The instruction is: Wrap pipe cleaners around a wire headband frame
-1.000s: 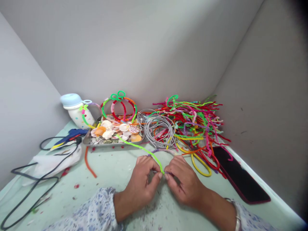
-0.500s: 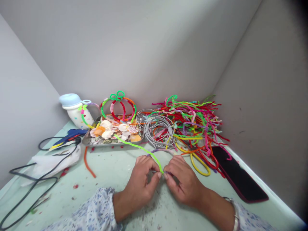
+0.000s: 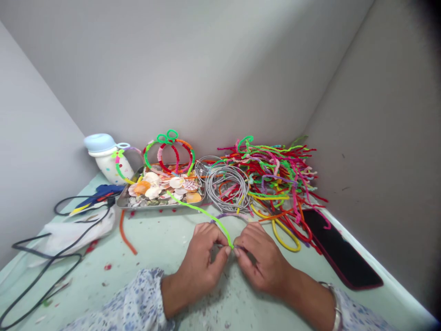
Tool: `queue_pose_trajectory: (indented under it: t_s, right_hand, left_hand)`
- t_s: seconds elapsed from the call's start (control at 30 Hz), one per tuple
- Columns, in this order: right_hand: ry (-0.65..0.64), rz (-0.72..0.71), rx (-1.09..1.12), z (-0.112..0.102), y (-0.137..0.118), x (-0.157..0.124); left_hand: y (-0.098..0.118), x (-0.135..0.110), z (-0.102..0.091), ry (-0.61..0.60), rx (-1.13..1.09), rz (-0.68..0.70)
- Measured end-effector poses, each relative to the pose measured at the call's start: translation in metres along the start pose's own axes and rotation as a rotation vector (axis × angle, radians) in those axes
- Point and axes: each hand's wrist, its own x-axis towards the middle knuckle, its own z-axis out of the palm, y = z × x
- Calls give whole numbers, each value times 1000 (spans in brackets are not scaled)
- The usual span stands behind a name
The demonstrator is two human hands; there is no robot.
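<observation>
My left hand [image 3: 205, 257] pinches the lower end of a bright green pipe cleaner [image 3: 206, 212] between thumb and forefinger. The rest of that stem curves up and left, its tip over the shells. My right hand [image 3: 263, 257] is closed too, its thumb and forefinger meeting the left fingertips on a thin purple piece. Behind the knuckles arches a purple and pink fuzzy-wrapped hoop [image 3: 230, 215]; it runs down behind both hands, and its lower part is mostly hidden by the fingers. The green end touches the purple piece where the fingertips meet.
A metal tray [image 3: 161, 208] of shells stands behind, with wrapped hoops [image 3: 177, 156] on it. Right of it are coiled grey wire [image 3: 227, 191] and a heap of pipe cleaners [image 3: 275, 170]. A phone [image 3: 341, 250], bottle [image 3: 110, 163], plastic bag [image 3: 81, 232] and black cable [image 3: 44, 271] lie around.
The free tip of the green pipe cleaner has shifted slightly to the right. Both hands stay nearly in place, fingertips still together.
</observation>
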Motion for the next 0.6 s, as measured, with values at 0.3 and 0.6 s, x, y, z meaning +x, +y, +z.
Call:
queue_pose_trajectory:
  t_s: [0.3, 0.6]
  right_hand:
    - [-1, 11, -1, 1, -1, 0]
    - [12, 22, 18, 1, -1, -1]
  left_hand:
    - [1, 0, 0, -4, 8, -11]
    - [1, 1, 0, -2, -4, -36]
